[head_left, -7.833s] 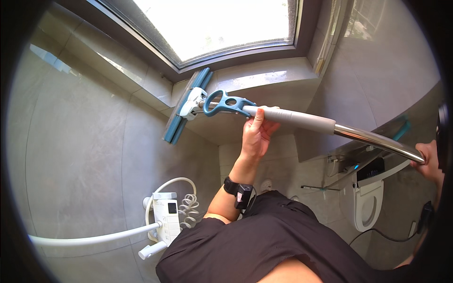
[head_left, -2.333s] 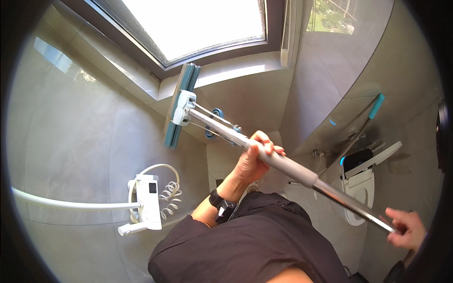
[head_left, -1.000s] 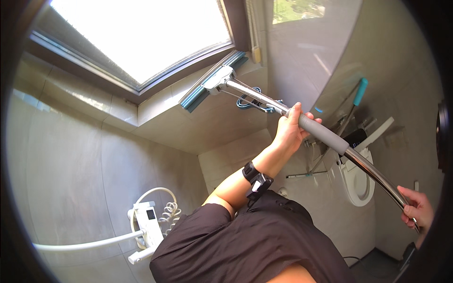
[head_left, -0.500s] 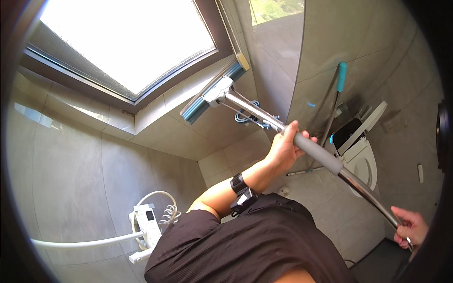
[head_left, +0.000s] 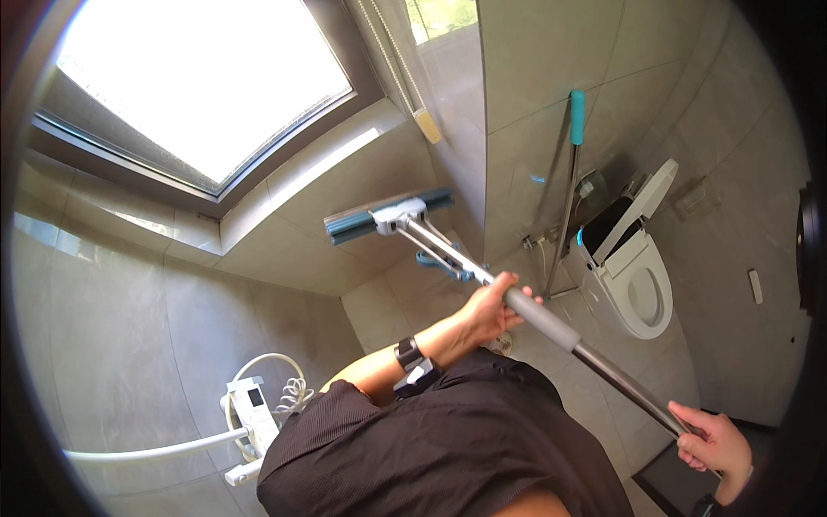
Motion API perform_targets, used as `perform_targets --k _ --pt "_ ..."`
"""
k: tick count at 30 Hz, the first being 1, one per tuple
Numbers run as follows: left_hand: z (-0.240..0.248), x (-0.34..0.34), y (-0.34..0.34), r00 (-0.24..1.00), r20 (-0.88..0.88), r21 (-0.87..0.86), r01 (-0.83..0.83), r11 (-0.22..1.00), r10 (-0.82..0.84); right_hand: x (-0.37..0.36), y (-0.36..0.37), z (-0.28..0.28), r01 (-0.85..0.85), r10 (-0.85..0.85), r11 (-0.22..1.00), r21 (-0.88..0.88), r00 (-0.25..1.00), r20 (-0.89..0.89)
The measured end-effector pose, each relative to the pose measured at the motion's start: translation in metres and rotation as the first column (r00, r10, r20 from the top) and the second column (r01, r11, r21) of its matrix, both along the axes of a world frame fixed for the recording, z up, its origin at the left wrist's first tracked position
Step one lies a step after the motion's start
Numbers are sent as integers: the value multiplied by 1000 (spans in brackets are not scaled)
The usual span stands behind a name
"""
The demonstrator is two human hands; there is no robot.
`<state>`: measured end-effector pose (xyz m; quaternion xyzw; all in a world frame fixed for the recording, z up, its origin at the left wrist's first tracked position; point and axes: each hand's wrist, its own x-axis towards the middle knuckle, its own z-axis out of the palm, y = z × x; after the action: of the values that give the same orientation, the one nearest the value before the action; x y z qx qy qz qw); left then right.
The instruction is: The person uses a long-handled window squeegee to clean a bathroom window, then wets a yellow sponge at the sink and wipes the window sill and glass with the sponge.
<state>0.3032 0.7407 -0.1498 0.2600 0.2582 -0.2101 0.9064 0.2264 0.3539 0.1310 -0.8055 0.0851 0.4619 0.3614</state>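
A sponge mop (head_left: 544, 320) with a blue head, pale bracket and steel pole runs slantwise across the middle. My left hand (head_left: 489, 312) is closed around the pole at the upper end of its grey foam grip. Farther down, near the pole's lower right end, my right hand (head_left: 717, 445) grips the bare steel. The mop head (head_left: 392, 215) is held up in front of the tiled wall below the window, and whether it touches the tiles I cannot tell. Part of a blue fitting (head_left: 448, 258) shows behind the pole.
A window (head_left: 198, 86) fills the upper left, with a beaded blind cord (head_left: 428, 126) beside it. Right of the mop, a teal-handled pole (head_left: 576, 121) leans near a toilet (head_left: 648, 293) with its lid raised. A white shower unit (head_left: 251, 414) hangs at lower left.
The mop head has dropped away from the window ledge and turned more level. Both hands keep their hold on the pole. My view has shifted, so the room's fixtures sit farther left.
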Motion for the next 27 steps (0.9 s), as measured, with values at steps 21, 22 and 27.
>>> perform_targets --k 21,22,27 --pt "91 -12 70 908 381 6 -192 981 175 -55 60 20 -264 269 962 -68 872 410" --pt "95 -15 67 901 392 -11 -196 980 185 -57 55 20 -316 306 946 -65 814 494" --pt "96 -28 61 856 465 -117 -192 974 225 -52 26 19 -359 335 932 -42 815 473"
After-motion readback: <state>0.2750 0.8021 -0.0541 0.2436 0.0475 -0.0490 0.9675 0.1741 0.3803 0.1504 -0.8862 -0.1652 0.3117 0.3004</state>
